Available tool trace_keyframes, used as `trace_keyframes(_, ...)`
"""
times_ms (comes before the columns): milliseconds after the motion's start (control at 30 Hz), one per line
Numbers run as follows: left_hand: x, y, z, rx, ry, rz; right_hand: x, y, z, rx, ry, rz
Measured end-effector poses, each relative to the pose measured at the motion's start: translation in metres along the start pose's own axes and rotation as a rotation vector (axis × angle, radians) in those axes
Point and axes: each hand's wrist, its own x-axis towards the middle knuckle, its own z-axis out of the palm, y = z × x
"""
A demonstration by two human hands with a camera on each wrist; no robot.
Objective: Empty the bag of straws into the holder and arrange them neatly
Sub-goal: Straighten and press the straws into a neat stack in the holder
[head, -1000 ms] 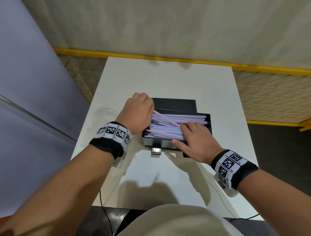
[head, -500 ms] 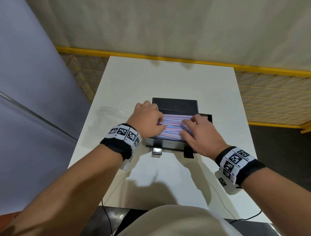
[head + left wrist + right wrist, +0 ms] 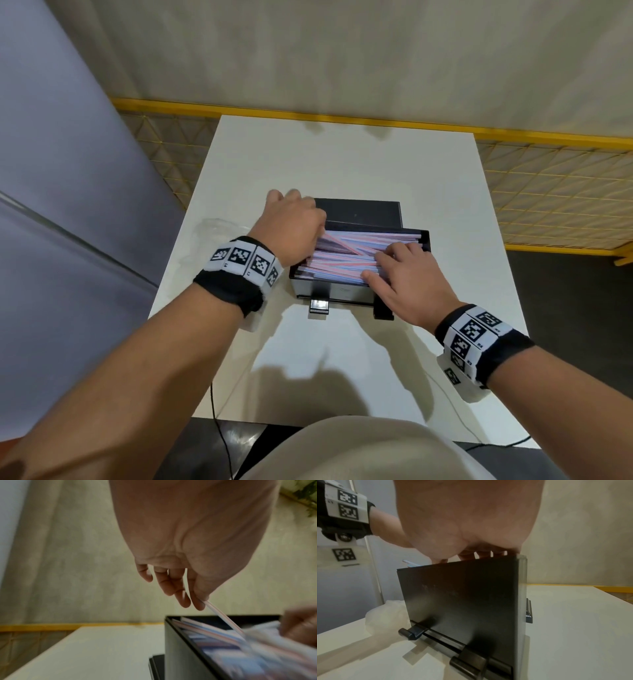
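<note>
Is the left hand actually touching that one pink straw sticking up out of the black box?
Touching. In the left wrist view, the left hand pinches the end of the slanted pink straw between thumb and forefinger.

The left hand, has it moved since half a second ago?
Yes. The left hand has drawn back toward the left end of the black holder, uncovering more of the straws; it now pinches one straw that slants up.

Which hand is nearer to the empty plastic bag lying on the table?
Left. The left hand is at the holder's left end, pinching one straw, with the plastic bag just beside its wrist. The right hand rests on the straws, farther right.
</note>
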Motion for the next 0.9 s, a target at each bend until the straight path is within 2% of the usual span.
trace_keyframes(133,-0.005,-0.024,-0.031,0.008,0.086,-0.026,-0.002,0.004,0.001,0.010,0.038,-0.001)
trace_keyframes(333,-0.012,-0.058,-0.050,-0.145,0.167,-0.095,0.001,0.009,-0.008,0.154,0.351,-0.012)
trace_keyframes(433,-0.012,-0.048,-0.034,-0.157,0.083,-0.073,0.001,0.012,-0.014,0.207,0.441,-0.008)
trace_keyframes(533,-0.011,-0.024,0.000,-0.073,-0.028,-0.040,0.003,0.013,-0.017,0.225,0.382,-0.061)
trace_keyframes(600,-0.013,-0.008,0.018,-0.076,-0.012,-0.014,0.002,0.012,-0.015,0.198,0.201,-0.127)
trace_keyframes(667,-0.017,0.007,0.034,-0.108,0.040,0.073,0.003,0.009,-0.010,0.106,-0.020,-0.147)
trace_keyframes(700,-0.020,0.014,0.040,-0.104,0.060,0.131,0.003,0.008,-0.009,0.067,-0.071,-0.143)
trace_keyframes(767,-0.023,0.023,0.051,-0.052,0.031,0.212,0.003,0.005,-0.012,0.063,0.010,-0.140)
trace_keyframes(833,-0.023,0.027,0.059,0.003,-0.058,0.197,0.000,0.001,-0.016,0.106,0.167,-0.199)
trace_keyframes(867,-0.023,0.026,0.062,0.022,-0.080,0.179,-0.002,-0.002,-0.017,0.144,0.171,-0.245)
trace_keyframes(900,-0.022,0.026,0.064,0.030,-0.083,0.167,-0.005,-0.006,-0.017,0.185,0.107,-0.278)
